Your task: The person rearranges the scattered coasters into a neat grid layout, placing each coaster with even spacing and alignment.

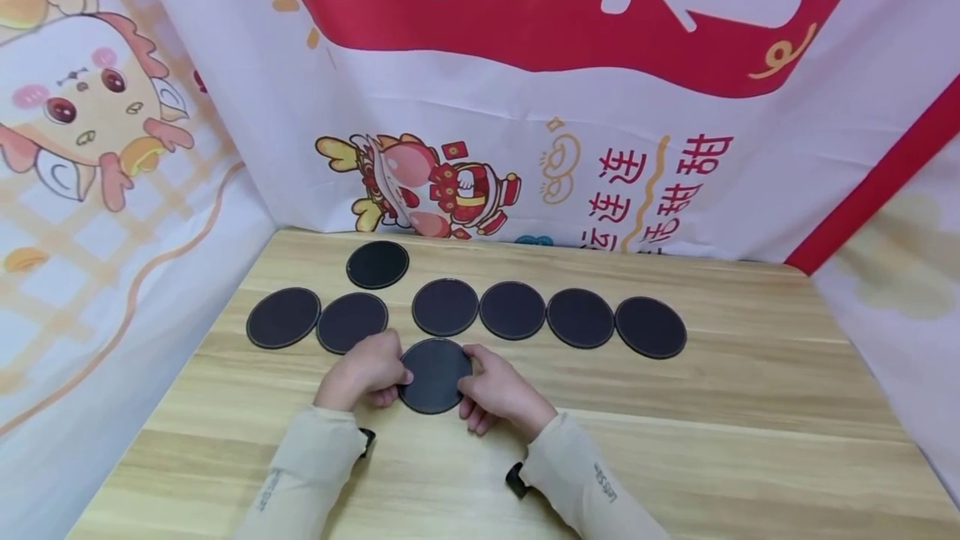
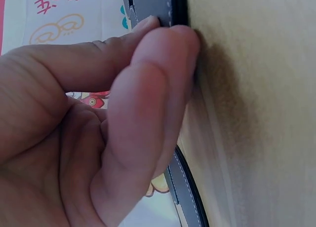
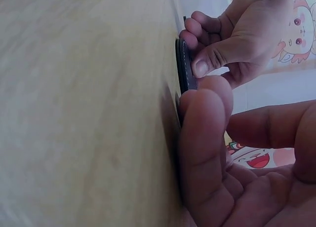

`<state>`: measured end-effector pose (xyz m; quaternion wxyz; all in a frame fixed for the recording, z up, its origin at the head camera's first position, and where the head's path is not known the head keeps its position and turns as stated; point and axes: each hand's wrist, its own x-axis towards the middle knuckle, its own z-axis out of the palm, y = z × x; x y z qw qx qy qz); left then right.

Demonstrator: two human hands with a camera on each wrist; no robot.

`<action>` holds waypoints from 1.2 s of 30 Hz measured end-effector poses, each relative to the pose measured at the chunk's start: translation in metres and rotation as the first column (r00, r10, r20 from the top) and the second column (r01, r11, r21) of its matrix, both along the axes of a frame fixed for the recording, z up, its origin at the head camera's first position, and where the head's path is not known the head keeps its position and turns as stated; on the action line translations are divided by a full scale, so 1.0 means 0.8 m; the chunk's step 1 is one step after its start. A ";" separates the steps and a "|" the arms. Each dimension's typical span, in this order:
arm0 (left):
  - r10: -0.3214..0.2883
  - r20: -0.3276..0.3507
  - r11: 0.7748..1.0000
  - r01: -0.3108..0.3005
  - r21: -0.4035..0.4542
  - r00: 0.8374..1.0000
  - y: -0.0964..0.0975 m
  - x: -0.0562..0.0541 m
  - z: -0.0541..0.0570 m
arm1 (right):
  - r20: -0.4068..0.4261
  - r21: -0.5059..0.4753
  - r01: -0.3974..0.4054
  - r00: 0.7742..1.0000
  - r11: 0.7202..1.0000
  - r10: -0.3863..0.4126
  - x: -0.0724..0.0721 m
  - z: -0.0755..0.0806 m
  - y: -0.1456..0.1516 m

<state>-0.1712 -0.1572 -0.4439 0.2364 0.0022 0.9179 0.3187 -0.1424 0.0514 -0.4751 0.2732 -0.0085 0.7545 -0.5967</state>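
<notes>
Both hands hold a round black coaster [image 1: 435, 377] with a pale stitched rim, low over the front of the row. My left hand [image 1: 365, 371] pinches its left edge, the thumb lying on top. On the opposite edge, my right hand [image 1: 504, 392] grips it between thumb and fingers. The left wrist view shows the coaster's dark edge [image 2: 177, 7] at the left fingertips, close to the tabletop. From the right wrist, the stitched side [image 3: 186, 64] appears between the two hands. Behind the left hand lies another coaster [image 1: 352, 322], partly overlapped by the hand in the head view.
Several more black coasters form a row across the wooden table [image 1: 720, 457], from a left one [image 1: 283, 317] to a right one [image 1: 650, 327]. A single coaster [image 1: 377, 264] lies behind the row. Printed cloth [image 1: 465, 90] hangs along the table's back edge.
</notes>
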 end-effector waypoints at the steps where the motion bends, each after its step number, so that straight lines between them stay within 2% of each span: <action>1: 0.003 0.000 1.000 -0.003 0.002 1.000 0.001 0.000 0.000 | -0.001 0.006 -0.003 1.000 1.000 0.003 0.000 0.000 0.000; 15: 0.009 -0.003 1.000 -0.009 -0.009 1.000 0.006 -0.006 0.002 | 0.010 0.026 -0.016 1.000 1.000 0.015 -0.004 0.000 0.005; 36: 0.002 -0.002 0.998 -0.002 -0.057 1.000 0.002 -0.002 0.005 | 0.007 0.016 -0.033 0.999 0.999 0.033 -0.002 0.001 0.001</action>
